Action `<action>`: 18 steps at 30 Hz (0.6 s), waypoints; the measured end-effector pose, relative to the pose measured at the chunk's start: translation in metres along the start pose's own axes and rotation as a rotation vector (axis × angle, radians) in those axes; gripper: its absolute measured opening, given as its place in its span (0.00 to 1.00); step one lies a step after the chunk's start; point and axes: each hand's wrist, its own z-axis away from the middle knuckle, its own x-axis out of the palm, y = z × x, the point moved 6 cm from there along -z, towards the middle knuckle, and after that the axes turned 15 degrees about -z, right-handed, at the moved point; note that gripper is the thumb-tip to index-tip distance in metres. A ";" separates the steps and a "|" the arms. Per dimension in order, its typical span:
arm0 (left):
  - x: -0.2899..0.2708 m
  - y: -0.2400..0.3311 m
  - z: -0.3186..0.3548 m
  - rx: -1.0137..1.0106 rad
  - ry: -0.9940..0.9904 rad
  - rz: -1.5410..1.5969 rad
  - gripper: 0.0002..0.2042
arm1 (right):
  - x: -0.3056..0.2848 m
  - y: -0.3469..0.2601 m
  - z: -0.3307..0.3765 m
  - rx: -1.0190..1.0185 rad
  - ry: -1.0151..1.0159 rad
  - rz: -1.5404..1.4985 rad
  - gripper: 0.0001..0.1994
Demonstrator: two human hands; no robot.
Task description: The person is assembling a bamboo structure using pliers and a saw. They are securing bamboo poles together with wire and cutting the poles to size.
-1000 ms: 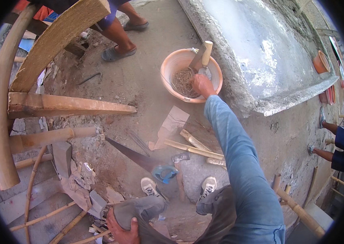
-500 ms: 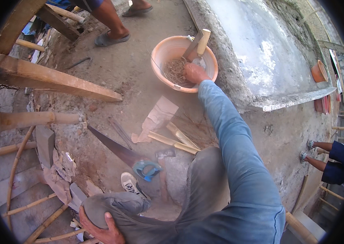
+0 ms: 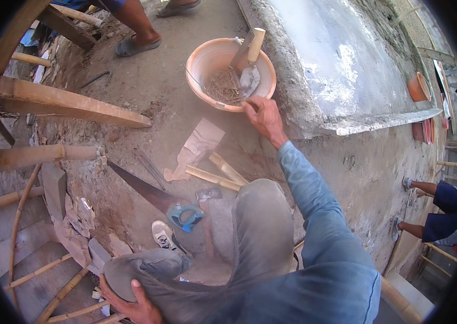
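My right hand (image 3: 265, 120) hovers just outside the near rim of an orange bucket (image 3: 200, 63). Its thumb and fingers are pinched together, and what they hold, if anything, is too small to make out. Inside the bucket lies a heap of thin brown nail-like pieces (image 3: 221, 87). A tool with a pale wooden handle (image 3: 257, 44) stands up in it, beside a flat dark blade (image 3: 240, 52) and a grey lump or plate (image 3: 249, 80). My left hand (image 3: 134, 305) rests on my left knee, fingers spread, holding nothing.
On the ground lie a handsaw (image 3: 144, 186) with a teal handle, a hammer (image 3: 208, 227), torn brown paper (image 3: 201, 142) and split bamboo (image 3: 215, 177). Timber (image 3: 66, 101) and bamboo poles stand left. A concrete slab edge (image 3: 293, 102) rises right. Other people stand at far left and right.
My right hand has come out of the bucket, back toward me and over its near rim. My left hand stays on the knee. The view has shifted slightly.
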 end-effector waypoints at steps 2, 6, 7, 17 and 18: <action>0.002 -0.001 0.000 -0.014 -0.002 0.052 0.38 | 0.001 0.015 0.034 0.002 0.048 0.022 0.09; -0.006 0.007 0.006 -0.007 -0.018 -0.024 0.39 | 0.008 0.009 0.036 -0.058 -0.072 -0.026 0.07; -0.009 0.010 0.006 -0.010 -0.027 -0.094 0.39 | 0.016 0.027 0.048 0.086 -0.139 0.081 0.07; -0.006 0.003 0.010 0.048 -0.017 -0.116 0.39 | 0.058 0.149 0.133 0.440 -0.510 0.441 0.11; -0.001 0.007 0.006 0.068 -0.010 -0.128 0.39 | 0.054 0.155 0.136 0.440 -0.494 0.462 0.11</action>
